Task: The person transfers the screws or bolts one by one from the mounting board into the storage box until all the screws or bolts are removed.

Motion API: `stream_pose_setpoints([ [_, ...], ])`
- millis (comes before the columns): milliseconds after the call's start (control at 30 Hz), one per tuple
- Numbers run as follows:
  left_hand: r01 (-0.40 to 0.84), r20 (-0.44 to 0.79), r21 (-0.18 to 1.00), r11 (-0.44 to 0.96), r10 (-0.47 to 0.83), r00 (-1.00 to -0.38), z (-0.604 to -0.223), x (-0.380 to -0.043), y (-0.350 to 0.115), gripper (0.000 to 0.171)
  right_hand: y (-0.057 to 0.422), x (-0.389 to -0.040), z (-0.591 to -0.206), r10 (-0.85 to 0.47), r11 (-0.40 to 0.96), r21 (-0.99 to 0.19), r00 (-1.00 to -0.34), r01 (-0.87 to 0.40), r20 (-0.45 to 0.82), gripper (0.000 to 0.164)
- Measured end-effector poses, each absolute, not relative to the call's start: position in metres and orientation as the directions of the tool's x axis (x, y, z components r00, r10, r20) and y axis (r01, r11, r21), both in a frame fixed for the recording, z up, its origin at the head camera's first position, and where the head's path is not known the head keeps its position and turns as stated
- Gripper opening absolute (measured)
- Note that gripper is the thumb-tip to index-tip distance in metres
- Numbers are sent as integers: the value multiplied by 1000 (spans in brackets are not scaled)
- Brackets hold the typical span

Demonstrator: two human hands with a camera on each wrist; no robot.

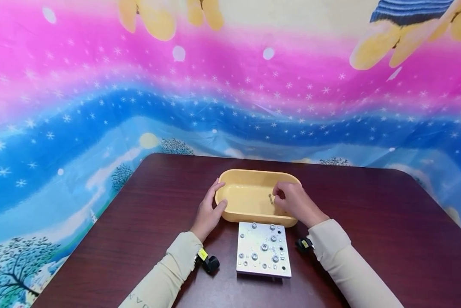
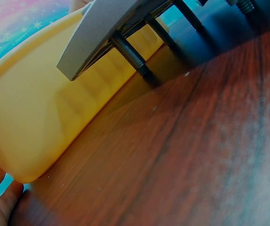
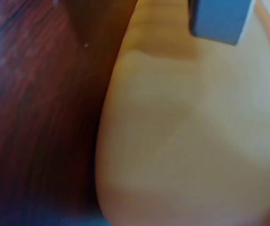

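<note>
The fingers of the right hand (image 1: 292,197) were curled inside the right part of a long, pale-yellow tray (image 1: 239,194) with rounded corners; whether they pinched anything I could not tell, since the hand hid its own fingertips. Just beside them, on the tray's floor, was a small brass-coloured bolt (image 1: 270,199). The left hand (image 1: 207,216) gripped the tray's left end, thumb and fingers at the rim. On the tray's near side sat a silver, squarish metal plate (image 1: 253,244) set with round-headed socket screws (the left wrist view showed dark threaded shanks (image 2: 130,54) jutting from its underside). The tray rested on a dark red-brown wood-grain table (image 1: 168,188). Beyond the tray hung a pink-and-blue printed cloth (image 1: 230,98) scattered with white snowflakes.
</note>
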State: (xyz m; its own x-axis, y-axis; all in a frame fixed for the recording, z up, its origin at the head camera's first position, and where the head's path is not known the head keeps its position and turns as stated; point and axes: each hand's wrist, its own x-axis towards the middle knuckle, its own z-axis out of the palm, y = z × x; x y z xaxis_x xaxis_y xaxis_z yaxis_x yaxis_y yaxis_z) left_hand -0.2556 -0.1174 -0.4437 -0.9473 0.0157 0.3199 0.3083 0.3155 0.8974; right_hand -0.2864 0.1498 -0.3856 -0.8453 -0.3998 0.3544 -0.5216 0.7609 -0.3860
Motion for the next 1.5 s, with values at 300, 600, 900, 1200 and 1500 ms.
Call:
stream_pose_setpoints([
  [300,303,312,902,307,21,-950,-439,-254,-121,51,146,-290,-386,-416,748,-381,-831,-544,369,8],
  [600,313,320,904,293,26,-947,-441,-255,-122,51,147,-290,-387,-407,757,-387,-843,-526,351,8],
  [900,283,292,905,316,21,-956,-441,-255,-119,51,148,-288,-387,-405,764,-377,-844,-524,352,9],
  [1200,289,301,901,324,12,-953,-441,-255,-118,51,149,-288,-387,-390,775,-395,-865,-493,315,9],
  [1500,296,307,901,318,16,-951,-441,-254,-117,51,149,-288,-386,-389,770,-404,-865,-494,317,9],
])
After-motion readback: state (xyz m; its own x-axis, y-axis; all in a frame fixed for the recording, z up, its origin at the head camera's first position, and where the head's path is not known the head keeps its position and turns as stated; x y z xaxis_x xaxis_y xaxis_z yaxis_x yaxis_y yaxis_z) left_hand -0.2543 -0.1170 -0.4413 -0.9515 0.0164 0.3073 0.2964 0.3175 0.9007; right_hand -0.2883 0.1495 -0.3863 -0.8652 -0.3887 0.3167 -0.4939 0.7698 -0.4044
